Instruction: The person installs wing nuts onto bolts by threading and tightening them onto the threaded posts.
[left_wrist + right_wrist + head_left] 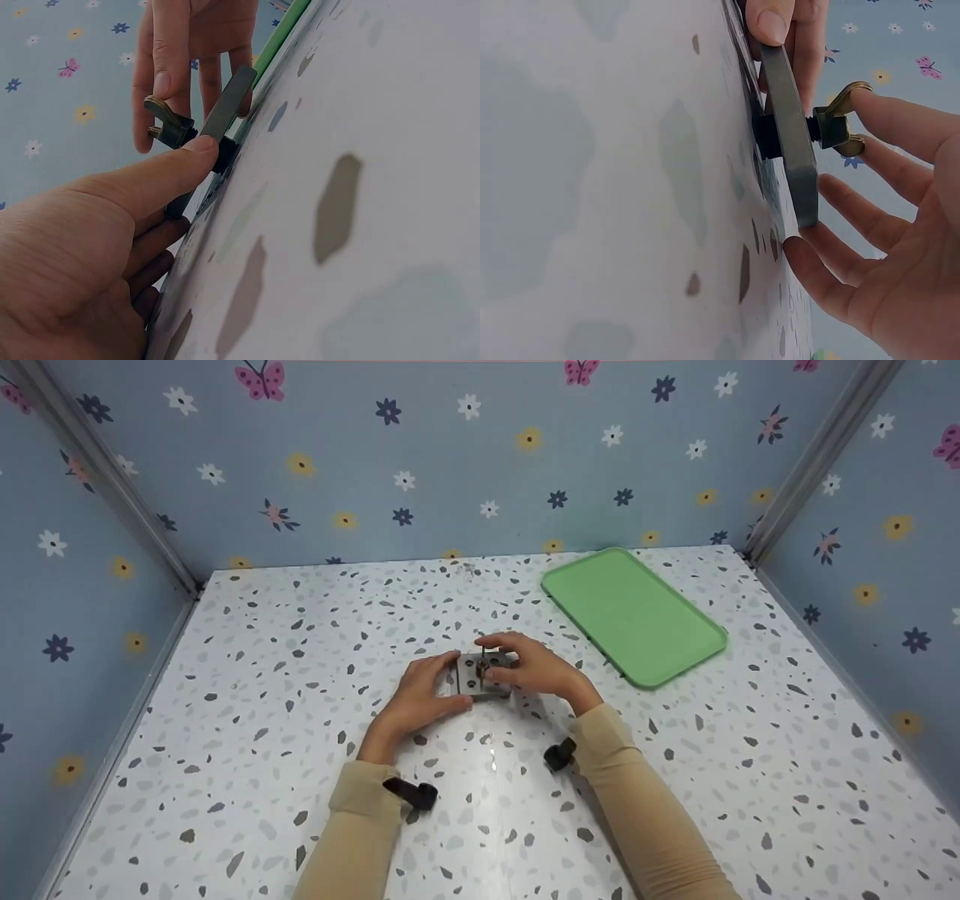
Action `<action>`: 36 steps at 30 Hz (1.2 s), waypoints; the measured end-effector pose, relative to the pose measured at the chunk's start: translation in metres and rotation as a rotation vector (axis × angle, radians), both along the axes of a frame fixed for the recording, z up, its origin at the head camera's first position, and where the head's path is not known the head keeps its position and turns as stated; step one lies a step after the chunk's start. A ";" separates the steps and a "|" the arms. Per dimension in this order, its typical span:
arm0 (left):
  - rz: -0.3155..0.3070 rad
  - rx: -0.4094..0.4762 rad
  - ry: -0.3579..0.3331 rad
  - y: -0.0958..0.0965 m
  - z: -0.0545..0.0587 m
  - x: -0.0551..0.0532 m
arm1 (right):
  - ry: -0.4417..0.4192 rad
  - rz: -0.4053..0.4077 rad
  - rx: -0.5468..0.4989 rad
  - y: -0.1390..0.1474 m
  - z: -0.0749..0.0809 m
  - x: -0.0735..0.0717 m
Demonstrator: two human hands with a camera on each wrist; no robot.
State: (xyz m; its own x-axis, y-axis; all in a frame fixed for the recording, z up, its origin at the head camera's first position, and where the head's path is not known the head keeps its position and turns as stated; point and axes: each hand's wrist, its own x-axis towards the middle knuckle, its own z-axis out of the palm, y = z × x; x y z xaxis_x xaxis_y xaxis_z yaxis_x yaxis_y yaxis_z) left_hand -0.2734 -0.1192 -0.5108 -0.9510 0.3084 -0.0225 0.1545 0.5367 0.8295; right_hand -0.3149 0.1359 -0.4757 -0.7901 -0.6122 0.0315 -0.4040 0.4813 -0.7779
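Observation:
A small grey metal plate with several holes (464, 674) is held just off the table. My left hand (421, 695) grips the plate by its left side, thumb on the near edge and fingers on the far one. A brass-coloured wing nut (832, 126) sits on a dark threaded bolt through the plate. In the right wrist view, the bolt's dark head (767, 137) shows beneath, near the tabletop. My right hand (538, 666) pinches the wings of the nut between thumb and a finger, while its other fingers lie near the plate's end.
A green tray (634, 615) lies at the back right of the speckled white table (300, 720). Flower-patterned panels (435, 457) close off the back and both sides.

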 end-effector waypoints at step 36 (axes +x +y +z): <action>0.000 -0.005 -0.018 -0.001 0.000 0.000 | -0.089 -0.237 0.002 -0.018 0.004 0.012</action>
